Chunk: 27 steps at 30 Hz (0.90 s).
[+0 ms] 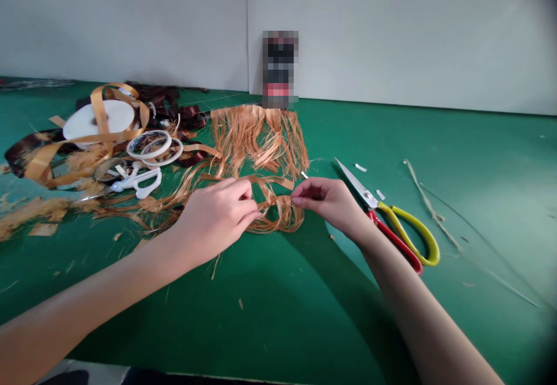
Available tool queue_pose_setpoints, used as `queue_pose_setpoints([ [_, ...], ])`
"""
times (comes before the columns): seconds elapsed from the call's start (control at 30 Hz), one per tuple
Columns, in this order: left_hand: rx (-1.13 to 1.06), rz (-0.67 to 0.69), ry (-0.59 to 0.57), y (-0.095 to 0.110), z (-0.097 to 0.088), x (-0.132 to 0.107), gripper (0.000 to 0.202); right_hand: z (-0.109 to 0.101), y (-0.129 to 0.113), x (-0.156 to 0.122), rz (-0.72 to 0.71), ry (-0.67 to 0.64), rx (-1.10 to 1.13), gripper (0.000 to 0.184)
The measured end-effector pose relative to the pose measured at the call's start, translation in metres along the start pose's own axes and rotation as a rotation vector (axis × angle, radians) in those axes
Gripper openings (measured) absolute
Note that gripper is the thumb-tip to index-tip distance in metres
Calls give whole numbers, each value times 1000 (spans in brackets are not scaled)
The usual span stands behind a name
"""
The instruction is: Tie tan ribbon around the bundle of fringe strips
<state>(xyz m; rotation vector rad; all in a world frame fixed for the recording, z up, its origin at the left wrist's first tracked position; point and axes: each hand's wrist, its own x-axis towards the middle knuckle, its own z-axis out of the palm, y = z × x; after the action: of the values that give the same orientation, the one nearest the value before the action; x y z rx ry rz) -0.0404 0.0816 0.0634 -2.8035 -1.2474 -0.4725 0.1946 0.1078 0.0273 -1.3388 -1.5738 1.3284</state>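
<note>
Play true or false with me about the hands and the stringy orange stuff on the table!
1. The left hand and the right hand both pinch the orange strands. True.
2. The right hand holds the yellow-and-red scissors. False: they lie on the table beside the right wrist, untouched.
3. The table is red. False: it is green.
4. The white scissors lie to the left of the left hand. True.
</note>
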Motion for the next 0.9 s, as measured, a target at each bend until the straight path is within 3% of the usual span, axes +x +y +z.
queue_pose_setpoints([
  [0.07, 9, 6, -35, 7, -3, -3, 24, 0, 1, 0, 0, 14, -7, 15],
  [0.2, -93, 103, -309, 26, -6, -9, 23, 0, 2, 0, -8, 33, -17, 16],
  [0.27, -113, 164, -353, 34, -7, -11, 25, 0, 2, 0, -15, 39, -18, 15],
  [0.33, -89, 204, -237, 37, -10, -11, 26, 0, 2, 1, -25, 44, -19, 14],
  [0.4, -46, 195, -29, 36, -14, -9, 27, -1, 1, 1, -34, 51, -20, 13],
  [0.47, -6, 108, 157, 30, -18, -5, 27, -1, 0, 0, -44, 56, -18, 12],
  [0.53, 16, -4, 246, 22, -17, -2, 24, -1, -2, -1, -55, 59, -12, 11],
  [0.67, 33, -96, 183, 8, -5, 3, 25, 0, -8, -3, -75, 53, 2, 11],
  [0.9, -9, -70, 106, 5, 13, 8, 21, 1, -10, -5, -68, 33, 4, 13],
])
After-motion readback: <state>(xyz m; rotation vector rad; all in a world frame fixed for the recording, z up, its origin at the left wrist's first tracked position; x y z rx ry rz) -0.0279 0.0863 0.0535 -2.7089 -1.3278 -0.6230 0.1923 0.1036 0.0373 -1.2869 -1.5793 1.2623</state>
